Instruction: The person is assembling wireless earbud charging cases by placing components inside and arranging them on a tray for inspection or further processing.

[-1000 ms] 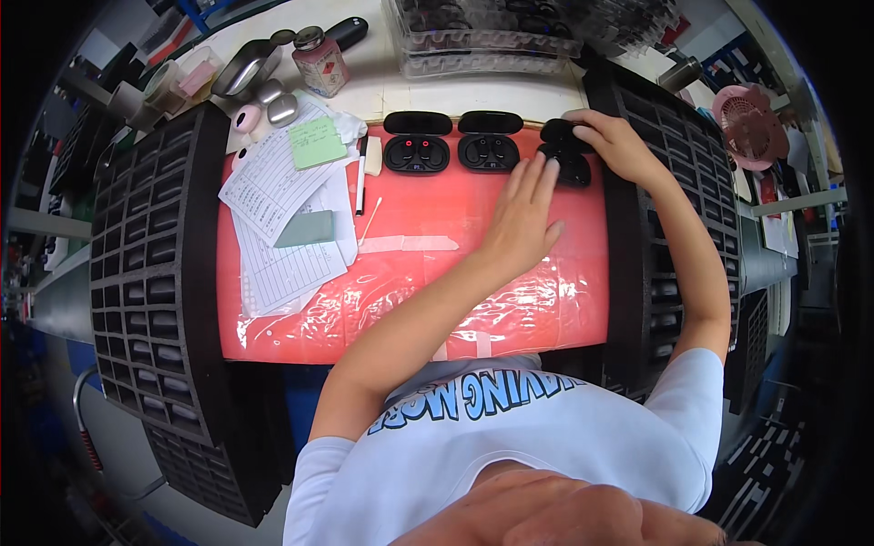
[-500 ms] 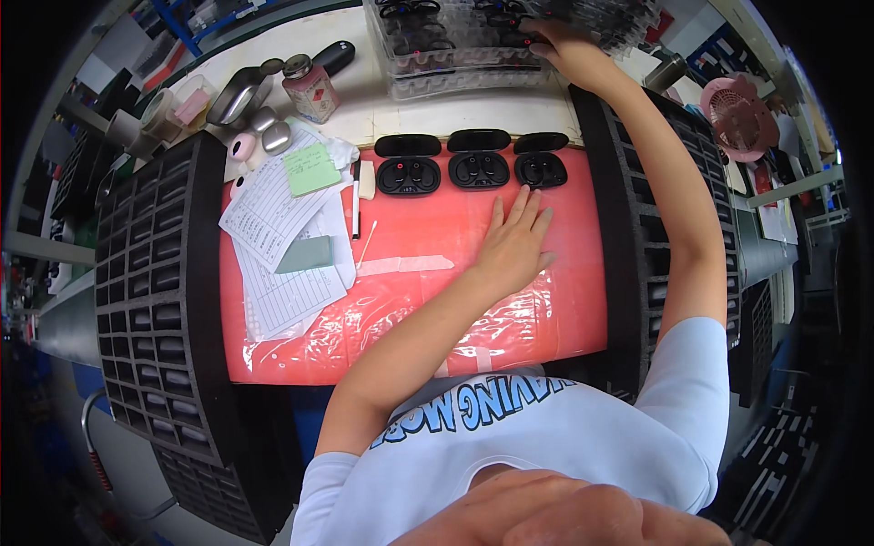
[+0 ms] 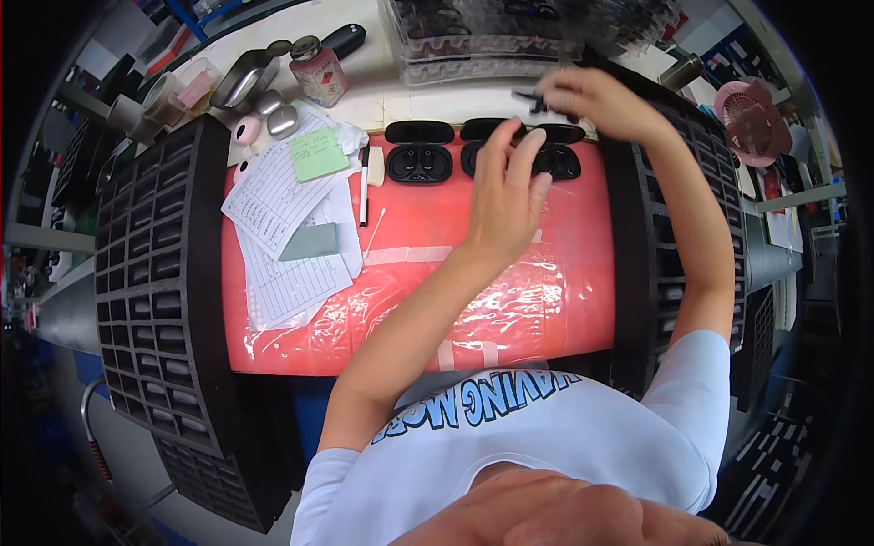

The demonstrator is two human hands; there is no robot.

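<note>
Red mat: beneath the left fingers.
Clear trays: beyond the right fingers, cut off above.
Left hand: fingers spread, contact unclear.
Right hand: blurred, fingertips pinching the dark piece.
Black cases: lids raised, two partly hidden behind the left fingers.
Dark piece: at right fingertips, shape smeared.

Illum.: bench bright, periphery dim. You get specular glare on the red mat, near side. Your R hand and its small dark item are motion-blurred. Fisheye dist. bows the L rack twd. rim; corners vignette to black.
</note>
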